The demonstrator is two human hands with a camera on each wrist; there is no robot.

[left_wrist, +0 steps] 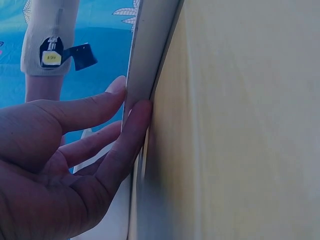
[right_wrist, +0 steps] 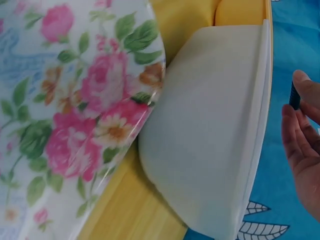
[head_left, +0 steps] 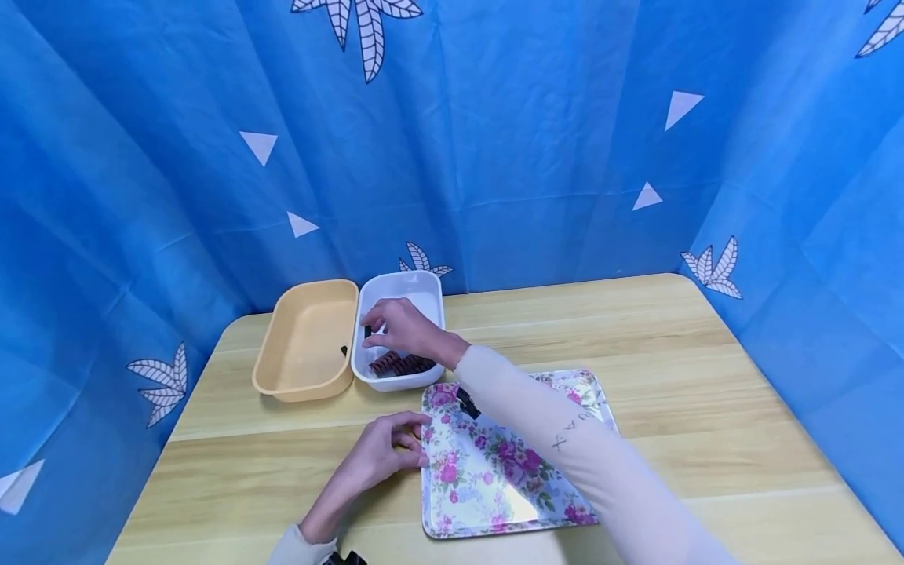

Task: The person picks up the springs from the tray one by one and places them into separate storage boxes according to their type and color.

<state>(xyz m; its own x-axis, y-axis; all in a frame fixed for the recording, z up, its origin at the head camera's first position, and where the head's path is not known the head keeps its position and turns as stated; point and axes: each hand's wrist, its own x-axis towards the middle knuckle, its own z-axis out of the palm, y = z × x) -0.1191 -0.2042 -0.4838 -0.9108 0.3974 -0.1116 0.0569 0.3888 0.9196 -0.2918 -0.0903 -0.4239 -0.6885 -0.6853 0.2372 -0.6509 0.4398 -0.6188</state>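
Above the white bin (head_left: pixel 395 384), my right hand (head_left: pixel 408 326) pinches a small dark piece (right_wrist: pixel 294 97) between thumb and fingers. It looks ribbed in the right wrist view, but its exact kind is unclear. Several dark brown ribbed pieces (head_left: pixel 401 363) lie in the near part of that bin, partly hidden by the hand. My left hand (head_left: pixel 384 449) grips the left rim of a floral tray (head_left: pixel 452 498), thumb on one side of the edge and a finger on the other, as the left wrist view (left_wrist: pixel 85 150) shows.
A yellow bin (head_left: pixel 300 391) stands left of the white one, with a small black item (head_left: pixel 344 351) by its right wall. The right forearm (head_left: pixel 558 428) crosses over the tray. Blue curtains (head_left: pixel 523 157) close off the back and sides of the wooden table (head_left: pixel 692 377).
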